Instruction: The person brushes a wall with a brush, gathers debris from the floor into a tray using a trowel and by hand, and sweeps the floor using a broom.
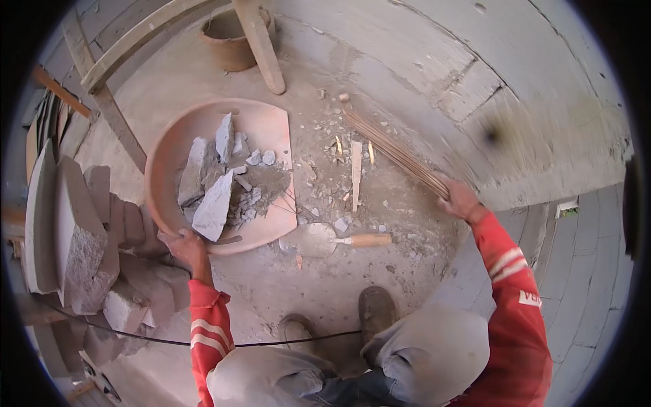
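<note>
Brown stick bundle [397,152] in right hand [460,200]

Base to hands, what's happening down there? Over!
Left hand at scoop's rim. Right hand gripping stick bundle. Stone chunks in scoop. Trowel by its straight edge, maybe in the sweeping path. Over.

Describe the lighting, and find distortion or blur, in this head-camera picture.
Head view: soft, diffuse light, with no hard shadow beside the basin; head view: wall joints bow, and the frame darkens to a rounded black border; head view: a blurred dark spot over the wall, perhaps lens dirt.
</note>
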{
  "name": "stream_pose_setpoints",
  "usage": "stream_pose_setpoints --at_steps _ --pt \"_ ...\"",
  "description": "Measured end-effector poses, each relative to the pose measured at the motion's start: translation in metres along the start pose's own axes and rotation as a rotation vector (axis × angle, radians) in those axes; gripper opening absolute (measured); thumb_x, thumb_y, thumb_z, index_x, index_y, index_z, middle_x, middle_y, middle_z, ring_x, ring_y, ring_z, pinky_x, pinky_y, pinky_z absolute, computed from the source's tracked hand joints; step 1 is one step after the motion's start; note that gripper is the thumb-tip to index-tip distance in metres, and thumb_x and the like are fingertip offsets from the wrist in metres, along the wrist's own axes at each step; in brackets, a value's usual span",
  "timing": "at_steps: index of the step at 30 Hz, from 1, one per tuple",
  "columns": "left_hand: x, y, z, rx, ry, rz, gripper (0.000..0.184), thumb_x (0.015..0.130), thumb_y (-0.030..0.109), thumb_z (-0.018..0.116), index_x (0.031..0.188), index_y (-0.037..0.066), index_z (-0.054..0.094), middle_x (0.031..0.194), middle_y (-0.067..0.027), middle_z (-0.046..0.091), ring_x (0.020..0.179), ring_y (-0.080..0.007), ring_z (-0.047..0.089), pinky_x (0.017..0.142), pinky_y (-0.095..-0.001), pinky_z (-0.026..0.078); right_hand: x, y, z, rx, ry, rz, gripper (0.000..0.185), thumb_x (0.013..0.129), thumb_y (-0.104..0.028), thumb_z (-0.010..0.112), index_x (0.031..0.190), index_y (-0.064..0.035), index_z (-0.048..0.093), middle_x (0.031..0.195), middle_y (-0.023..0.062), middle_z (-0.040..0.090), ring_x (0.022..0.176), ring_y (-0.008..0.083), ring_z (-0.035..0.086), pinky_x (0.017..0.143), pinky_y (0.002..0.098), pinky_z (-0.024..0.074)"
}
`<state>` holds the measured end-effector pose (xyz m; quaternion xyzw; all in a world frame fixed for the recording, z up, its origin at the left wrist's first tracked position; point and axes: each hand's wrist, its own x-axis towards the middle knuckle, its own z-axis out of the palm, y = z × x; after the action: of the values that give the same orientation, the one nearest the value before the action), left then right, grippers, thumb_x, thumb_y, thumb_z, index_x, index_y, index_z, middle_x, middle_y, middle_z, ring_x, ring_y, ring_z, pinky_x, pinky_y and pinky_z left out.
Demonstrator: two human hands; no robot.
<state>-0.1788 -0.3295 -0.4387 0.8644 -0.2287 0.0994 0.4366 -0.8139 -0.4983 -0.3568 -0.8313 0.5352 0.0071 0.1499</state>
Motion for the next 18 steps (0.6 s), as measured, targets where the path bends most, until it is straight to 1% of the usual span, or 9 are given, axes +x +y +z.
stream_pose_setpoints --at_steps 3,6,8,9,10,12,13,16,18 --pt "-0.002 -0.009 0.004 0.023 0.007 -0.019 0.051 0.082 0.007 0.054 0.131 -0.005 0.046 0.11 -0.0327 0.063 0.098 -0.0485 0.063 0.087 -0.0539 0.046 -0.043 0.009 -0.009 -0.01 0.169 0.019 0.068 0.081 -0.029 0.064 0.146 -0.0166 0.047 0.114 0.0258 0.067 0.1 0.0462 0.065 0.086 0.0526 0.053" --pt "-0.002 -0.008 0.008 0.012 0.002 -0.063 0.048 0.081 0.008 0.056 0.127 -0.005 0.048 0.107 -0.0316 0.064 0.097 -0.0469 0.064 0.086 -0.0529 0.047 -0.082 0.039 0.036 -0.033 -0.038 0.527 0.068 0.081 -0.029 0.064 0.146 -0.0147 0.048 0.118 0.0276 0.065 0.105 0.0459 0.064 0.09 0.0499 0.0526" --pt "0.001 -0.026 0.014 0.021 -0.016 -0.07 0.047 0.081 0.008 0.057 0.125 -0.005 0.05 0.105 -0.0304 0.064 0.097 -0.0455 0.065 0.086 -0.052 0.047 -0.12 0.032 0.099 -0.045 0.017 0.445 0.069 0.081 -0.029 0.064 0.145 -0.0115 0.048 0.113 0.03 0.066 0.103 0.0472 0.064 0.09 0.0497 0.0524" --pt "0.001 -0.017 0.011 0.068 -0.055 -0.148 0.045 0.081 0.008 0.059 0.124 -0.006 0.051 0.108 -0.0292 0.064 0.099 -0.0434 0.066 0.087 -0.0504 0.048 -0.132 0.008 0.111 0.134 0.054 0.384 0.069 0.08 -0.027 0.064 0.145 -0.0105 0.048 0.113 0.0302 0.065 0.103 0.0475 0.064 0.09 0.0496 0.0522" --pt "0.0 -0.018 0.01 0.041 -0.047 -0.129 0.047 0.081 0.008 0.059 0.125 -0.006 0.051 0.11 -0.0293 0.064 0.1 -0.0437 0.065 0.088 -0.0505 0.048 -0.14 -0.022 0.117 0.316 0.089 0.324 0.069 0.08 -0.025 0.065 0.145 -0.0096 0.048 0.114 0.0304 0.065 0.103 0.0479 0.063 0.091 0.0496 0.0519" --pt "0.002 -0.022 0.011 -0.027 -0.027 -0.088 0.049 0.081 0.007 0.059 0.127 -0.006 0.05 0.113 -0.0296 0.063 0.102 -0.0442 0.065 0.089 -0.0508 0.048 -0.157 -0.059 0.108 0.345 0.183 0.298 0.069 0.08 -0.022 0.065 0.145 -0.0084 0.048 0.114 0.0307 0.065 0.103 0.0482 0.063 0.091 0.0501 0.0518" --pt "0.004 -0.025 0.011 0.008 -0.04 -0.072 0.053 0.081 0.007 0.059 0.131 -0.007 0.048 0.115 -0.0304 0.062 0.103 -0.0449 0.064 0.09 -0.0517 0.047 -0.164 -0.069 0.107 0.359 0.235 0.289 0.069 0.08 -0.021 0.065 0.145 -0.0078 0.047 0.115 0.0309 0.064 0.103 0.0484 0.063 0.092 0.0504 0.0517" --pt "0.005 -0.023 0.012 0.074 -0.028 -0.067 0.057 0.081 0.008 0.059 0.135 -0.007 0.046 0.115 -0.0311 0.062 0.104 -0.0453 0.064 0.091 -0.0528 0.047 -0.178 -0.079 0.118 0.352 0.197 0.609 0.068 0.08 -0.018 0.065 0.145 -0.0068 0.047 0.119 0.0294 0.064 0.104 0.0472 0.063 0.092 0.0496 0.0517" --pt "0.003 -0.021 0.01 0.079 -0.057 -0.114 0.059 0.081 0.008 0.059 0.136 -0.007 0.045 0.116 -0.0308 0.063 0.105 -0.0452 0.064 0.091 -0.053 0.047 -0.178 -0.091 0.14 0.413 0.211 0.483 0.068 0.08 -0.019 0.066 0.144 -0.0074 0.048 0.116 0.0286 0.065 0.101 0.0464 0.065 0.089 0.0495 0.0526"
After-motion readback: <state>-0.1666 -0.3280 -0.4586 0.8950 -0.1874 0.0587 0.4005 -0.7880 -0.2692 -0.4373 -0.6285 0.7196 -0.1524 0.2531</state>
